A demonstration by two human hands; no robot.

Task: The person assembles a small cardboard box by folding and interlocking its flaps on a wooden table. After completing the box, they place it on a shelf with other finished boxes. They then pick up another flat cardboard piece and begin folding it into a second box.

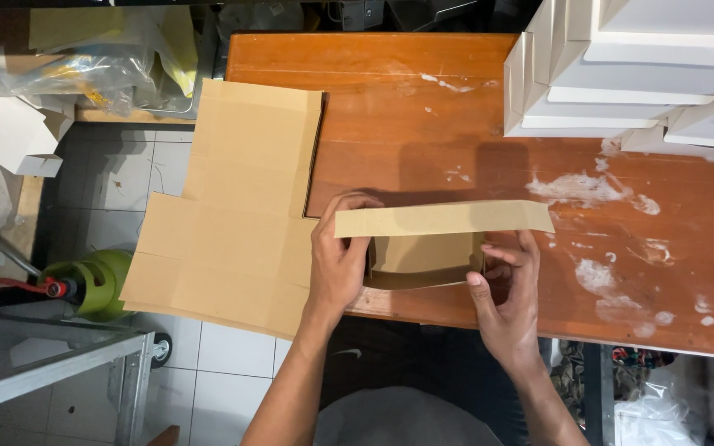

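both hands are on a small brown cardboard box [427, 258] that sits half-formed at the near edge of the wooden table [423, 99], right in front of the person's body, where both arms can reach it without stretching. the left hand [338, 263] lies flat and closed against the box's left wall, fingers wrapped up over its top corner, which looks like a way of bracing that side so the walls stay square. the right hand [508, 296] grips the opposite end, thumb pressing on the right wall and fingers curled around behind it, so the box is pinched between the two hands rather than lifted. above both grips a long flap [444, 218] of the same cardboard stands out over the box, spanning from just past the left fingertips to beyond the right hand; it seems held open so the inside stays reachable. to the outside of the left hand, a flat unfolded cardboard blank [233, 215] hangs partly off the table edge, close enough to grab. far beyond the right hand, at the table's back corner, is a stack of white boxes [638, 70], kept well apart from the working spot. white smears [588, 188] mark the wood beyond the right-hand grip.
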